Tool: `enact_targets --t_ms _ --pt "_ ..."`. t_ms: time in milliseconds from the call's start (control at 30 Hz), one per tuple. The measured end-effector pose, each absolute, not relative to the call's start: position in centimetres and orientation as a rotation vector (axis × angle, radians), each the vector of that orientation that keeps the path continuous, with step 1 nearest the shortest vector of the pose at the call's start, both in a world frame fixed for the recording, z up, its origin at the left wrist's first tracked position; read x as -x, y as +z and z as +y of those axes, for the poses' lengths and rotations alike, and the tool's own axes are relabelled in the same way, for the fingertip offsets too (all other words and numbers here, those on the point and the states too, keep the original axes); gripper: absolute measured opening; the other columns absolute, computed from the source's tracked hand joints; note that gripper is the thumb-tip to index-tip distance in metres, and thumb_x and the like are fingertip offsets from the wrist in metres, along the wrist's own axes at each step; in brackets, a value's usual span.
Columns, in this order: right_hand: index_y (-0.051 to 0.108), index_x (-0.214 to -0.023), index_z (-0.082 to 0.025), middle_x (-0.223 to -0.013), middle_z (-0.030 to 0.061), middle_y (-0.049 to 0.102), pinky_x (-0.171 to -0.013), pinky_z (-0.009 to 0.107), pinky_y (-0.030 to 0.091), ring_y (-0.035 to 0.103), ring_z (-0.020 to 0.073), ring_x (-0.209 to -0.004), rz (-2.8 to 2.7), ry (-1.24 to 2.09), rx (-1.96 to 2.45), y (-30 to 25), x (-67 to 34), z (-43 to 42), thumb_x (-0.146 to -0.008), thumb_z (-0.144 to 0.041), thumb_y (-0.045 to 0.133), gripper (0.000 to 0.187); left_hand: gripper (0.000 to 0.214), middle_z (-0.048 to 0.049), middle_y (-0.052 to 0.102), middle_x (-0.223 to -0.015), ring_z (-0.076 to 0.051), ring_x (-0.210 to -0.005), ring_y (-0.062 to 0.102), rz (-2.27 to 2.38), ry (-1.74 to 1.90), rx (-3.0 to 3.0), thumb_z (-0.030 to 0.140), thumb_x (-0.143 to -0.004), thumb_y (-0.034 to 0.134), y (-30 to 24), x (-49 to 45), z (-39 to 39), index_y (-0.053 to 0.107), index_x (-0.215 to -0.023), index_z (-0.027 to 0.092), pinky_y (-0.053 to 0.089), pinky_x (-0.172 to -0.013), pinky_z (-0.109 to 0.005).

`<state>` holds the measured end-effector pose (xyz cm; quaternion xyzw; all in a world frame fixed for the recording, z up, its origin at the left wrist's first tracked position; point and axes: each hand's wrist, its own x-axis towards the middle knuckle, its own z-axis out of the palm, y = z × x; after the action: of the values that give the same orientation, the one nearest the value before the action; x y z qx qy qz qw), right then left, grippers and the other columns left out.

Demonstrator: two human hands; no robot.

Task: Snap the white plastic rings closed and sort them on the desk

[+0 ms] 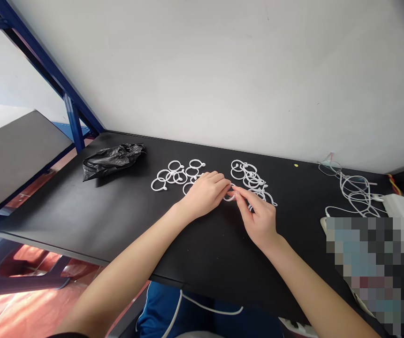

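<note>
Between my two hands is a white ring [228,198], partly covered by my fingers. My left hand [207,193] is closed on its left side, with the knuckles facing up. With thumb and forefinger, my right hand [257,212] pinches the ring's right side. White rings with small knobs [158,184] lie in a loose group to the left, some hidden behind my left hand. A second group of overlapping white rings [237,173] lies behind and beside my right hand.
A crumpled black plastic bag [113,160] lies at the back left of the black table [124,216]. To the right are tangled white cables [356,192], glasses [330,167], a white box [402,205] and a blurred-out item. A white wall [223,80] stands behind.
</note>
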<state>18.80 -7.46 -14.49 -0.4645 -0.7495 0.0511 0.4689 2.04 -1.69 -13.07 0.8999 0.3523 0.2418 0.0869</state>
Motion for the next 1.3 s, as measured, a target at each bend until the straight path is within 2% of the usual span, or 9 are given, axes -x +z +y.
enact_targets --t_ms 467,600,700,800,867,1067,1300 --pt "0.064 -0.116 -0.022 -0.092 0.0037 0.076 -0.075 0.028 0.061 0.074 0.0171 -0.078 -1.840 0.066 1.074 -14.59 -18.89 -7.31 -0.093 -0.013 0.054 0.026 0.031 -0.0044 0.061 -0.080 -0.017 -0.075 0.050 1.004 0.758 -2.613 0.023 -0.101 0.035 -13.04 -1.98 -1.60 0.063 -0.091 0.015 0.041 -0.070 -0.030" --pt "0.064 -0.111 -0.023 -0.089 0.0026 0.075 -0.073 0.028 0.061 0.074 0.0172 -0.077 -1.815 0.074 1.086 -14.59 -18.84 -7.24 -0.092 -0.014 0.056 0.023 0.029 -0.0060 0.063 -0.086 -0.018 -0.079 0.052 0.997 0.799 -2.592 0.021 -0.100 0.034 -13.04 -2.04 -1.71 0.062 -0.104 0.014 0.043 -0.073 -0.031" --pt "0.061 -0.107 -0.022 -0.087 0.0020 0.075 -0.069 0.027 0.061 0.074 0.0165 -0.074 -1.738 0.103 1.115 -14.72 -18.83 -7.30 -0.090 -0.015 0.059 0.019 0.033 -0.0078 0.064 -0.095 -0.019 -0.083 0.053 0.915 0.819 -2.570 0.011 -0.093 0.035 -12.91 -1.98 -1.94 0.057 -0.117 0.013 0.045 -0.077 -0.033" --pt "0.059 -0.105 -0.021 -0.086 0.0024 0.075 -0.066 0.026 0.060 0.074 0.0172 -0.076 -1.669 0.115 1.135 -14.82 -18.79 -7.37 -0.088 -0.015 0.063 0.018 0.047 -0.0091 0.062 -0.101 -0.020 -0.088 0.054 0.802 0.832 -2.531 0.005 -0.079 0.039 -12.68 -1.86 -2.20 0.053 -0.124 0.011 0.048 -0.080 -0.034" --pt "0.059 -0.103 -0.021 -0.088 0.0024 0.075 -0.067 0.026 0.060 0.074 0.0177 -0.078 -1.667 0.091 1.130 -14.79 -18.74 -7.38 -0.087 -0.015 0.064 0.018 0.049 -0.0092 0.061 -0.104 -0.020 -0.091 0.056 0.762 0.862 -2.485 0.009 -0.078 0.044 -12.54 -1.84 -2.33 0.051 -0.126 0.012 0.049 -0.083 -0.034" --pt "0.063 -0.098 -0.022 -0.084 0.0010 0.074 -0.069 0.027 0.061 0.073 0.0158 -0.073 -1.718 -0.007 1.110 -14.56 -18.76 -7.21 -0.086 -0.014 0.066 0.015 0.032 -0.0084 0.062 -0.112 -0.019 -0.097 0.061 0.736 0.898 -2.401 0.022 -0.087 0.052 -12.37 -2.03 -2.39 0.056 -0.118 0.017 0.051 -0.085 -0.032" --pt "0.063 -0.097 -0.022 -0.083 0.0004 0.072 -0.064 0.027 0.059 0.071 0.0153 -0.070 -1.703 0.024 1.091 -14.67 -18.95 -7.23 -0.086 -0.014 0.065 0.014 0.038 -0.0082 0.061 -0.123 -0.021 -0.107 0.062 0.726 0.868 -2.371 0.024 -0.086 0.059 -12.58 -1.91 -2.25 0.054 -0.123 0.021 0.052 -0.091 -0.034"
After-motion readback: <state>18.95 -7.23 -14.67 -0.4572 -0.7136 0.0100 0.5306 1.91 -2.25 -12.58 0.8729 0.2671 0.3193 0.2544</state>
